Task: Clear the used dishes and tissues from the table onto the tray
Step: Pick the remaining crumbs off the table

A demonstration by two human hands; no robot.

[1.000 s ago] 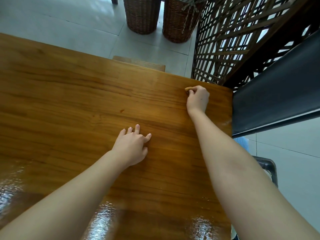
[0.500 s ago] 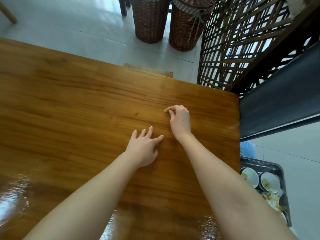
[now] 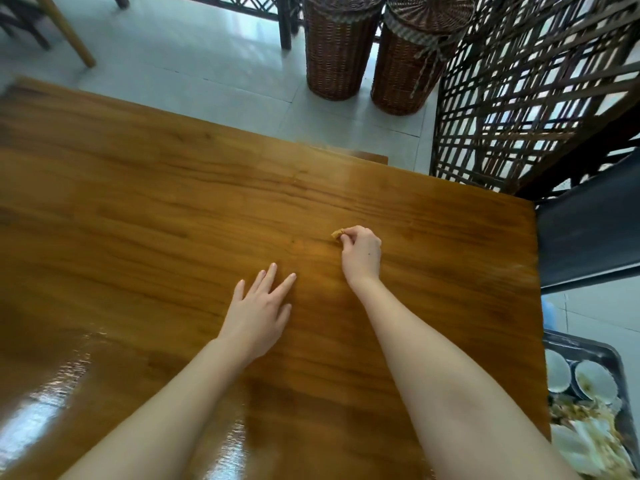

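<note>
table (image 3: 138, 220): glossy brown wood that fills most of the frame, with glare patches along the lower edge.
lattice screen (image 3: 519, 98): dark wooden grid in the upper right, standing beyond the table's far right corner.
dark panel (image 3: 588, 237): flat blue-black surface at the right edge, just beside the table's right side.
wicker baskets (image 3: 337, 46): two tall brown lidded ones side by side at top centre, on the pale tiled floor.
tray (image 3: 613, 355): dark metal, in the lower right corner, below the table's right edge; only part of it shows.
tray load: two white used bowls (image 3: 595, 379) at its far end, and nearer the camera a blurred pale heap with yellowish scraps.
left hand (image 3: 258, 315): palm down on the wood near the centre, fingers straight and slightly spread, holding nothing.
right hand (image 3: 362, 258): just right of centre and above the left one, fingers curled, thumb and fingertips pinching the scrap.
scrap (image 3: 337, 233): small tan crumpled bit at the right hand's fingertips, low against the tabletop; too small to tell what it is.
</note>
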